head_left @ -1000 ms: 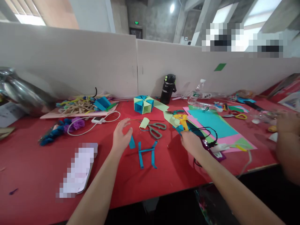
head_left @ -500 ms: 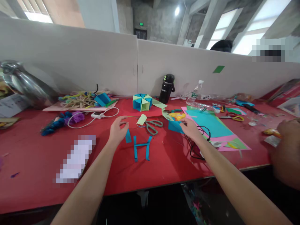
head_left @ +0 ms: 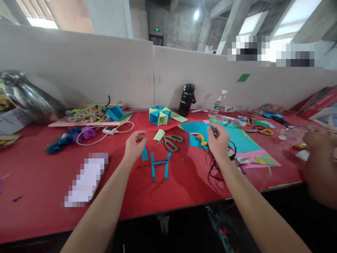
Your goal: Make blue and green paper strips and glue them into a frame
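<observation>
My left hand (head_left: 134,147) is raised over the red table with its fingers curled, and a thin stick (head_left: 163,131) runs rightward from its fingertips. My right hand (head_left: 219,140) pinches the edge of a curved blue sheet of paper (head_left: 193,127), partly covering a yellow glue gun (head_left: 203,140). Whatever lies beneath that sheet is hidden. Between the hands are grey-handled scissors (head_left: 172,141) and a curled light green paper (head_left: 159,134). Nearer me, blue strips form an H shape (head_left: 160,163). Another blue strip (head_left: 144,154) lies beside my left hand.
A folded blue-and-green paper wheel (head_left: 159,116) and a black bottle (head_left: 187,100) stand behind. A phone (head_left: 88,179) lies left. Black cable (head_left: 212,170) loops under my right wrist. At the far right is another person's hand (head_left: 319,146).
My right hand has moved slightly right and turned upward. The curved blue sheet now shows over the spot where pliers lay, hiding them and part of the glue gun. My left hand has barely moved.
</observation>
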A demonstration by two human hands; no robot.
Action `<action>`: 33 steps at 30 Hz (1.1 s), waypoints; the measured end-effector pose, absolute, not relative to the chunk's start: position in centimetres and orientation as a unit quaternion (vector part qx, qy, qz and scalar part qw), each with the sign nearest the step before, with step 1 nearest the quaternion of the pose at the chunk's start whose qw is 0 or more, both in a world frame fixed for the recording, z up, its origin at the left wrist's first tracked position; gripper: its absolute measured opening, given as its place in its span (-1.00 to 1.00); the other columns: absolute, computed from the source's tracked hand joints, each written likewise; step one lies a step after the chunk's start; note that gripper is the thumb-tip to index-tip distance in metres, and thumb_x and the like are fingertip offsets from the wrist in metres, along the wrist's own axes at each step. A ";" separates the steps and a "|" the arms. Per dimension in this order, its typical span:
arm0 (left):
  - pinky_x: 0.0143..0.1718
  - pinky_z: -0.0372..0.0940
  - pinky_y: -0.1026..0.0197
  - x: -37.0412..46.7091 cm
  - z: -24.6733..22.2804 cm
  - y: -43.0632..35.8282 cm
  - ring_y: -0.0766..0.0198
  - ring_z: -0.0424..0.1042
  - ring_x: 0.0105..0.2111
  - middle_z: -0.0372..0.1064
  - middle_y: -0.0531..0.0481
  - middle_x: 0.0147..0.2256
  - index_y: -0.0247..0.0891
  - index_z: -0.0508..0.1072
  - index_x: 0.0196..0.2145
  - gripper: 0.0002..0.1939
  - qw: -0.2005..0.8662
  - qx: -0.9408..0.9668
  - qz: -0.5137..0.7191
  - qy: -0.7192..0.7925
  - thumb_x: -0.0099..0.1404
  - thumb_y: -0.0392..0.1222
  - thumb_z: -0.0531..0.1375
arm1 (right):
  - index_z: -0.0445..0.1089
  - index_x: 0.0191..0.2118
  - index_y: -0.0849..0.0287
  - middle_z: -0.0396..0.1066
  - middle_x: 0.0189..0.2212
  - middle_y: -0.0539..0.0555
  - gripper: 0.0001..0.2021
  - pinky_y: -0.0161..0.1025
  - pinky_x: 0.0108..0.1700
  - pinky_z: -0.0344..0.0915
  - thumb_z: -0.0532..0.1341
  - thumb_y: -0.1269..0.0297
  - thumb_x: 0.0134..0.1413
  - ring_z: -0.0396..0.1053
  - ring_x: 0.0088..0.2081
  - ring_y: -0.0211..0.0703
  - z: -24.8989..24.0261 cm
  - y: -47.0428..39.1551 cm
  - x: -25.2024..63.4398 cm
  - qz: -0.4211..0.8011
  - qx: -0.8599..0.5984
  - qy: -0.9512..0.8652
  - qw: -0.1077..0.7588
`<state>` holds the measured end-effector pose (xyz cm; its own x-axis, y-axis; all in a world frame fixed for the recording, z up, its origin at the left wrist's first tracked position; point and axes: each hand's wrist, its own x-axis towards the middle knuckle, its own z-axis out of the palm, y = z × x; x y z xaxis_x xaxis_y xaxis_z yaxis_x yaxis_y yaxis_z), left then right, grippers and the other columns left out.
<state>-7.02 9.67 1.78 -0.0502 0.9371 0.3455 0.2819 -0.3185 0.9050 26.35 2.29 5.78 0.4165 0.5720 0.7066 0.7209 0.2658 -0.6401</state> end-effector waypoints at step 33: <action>-0.08 0.53 0.09 -7.6 5.1 8.6 0.06 0.62 -0.15 0.63 -0.16 -0.18 -0.32 0.56 -0.15 -0.51 0.581 0.375 0.640 0.335 -0.05 -0.18 0.53 | 0.52 -0.38 0.23 0.49 -0.53 0.17 -0.78 -0.22 -0.38 0.32 0.39 0.16 -0.05 0.52 -0.32 0.06 2.4 7.4 31.0 0.194 -0.835 -0.458 0.236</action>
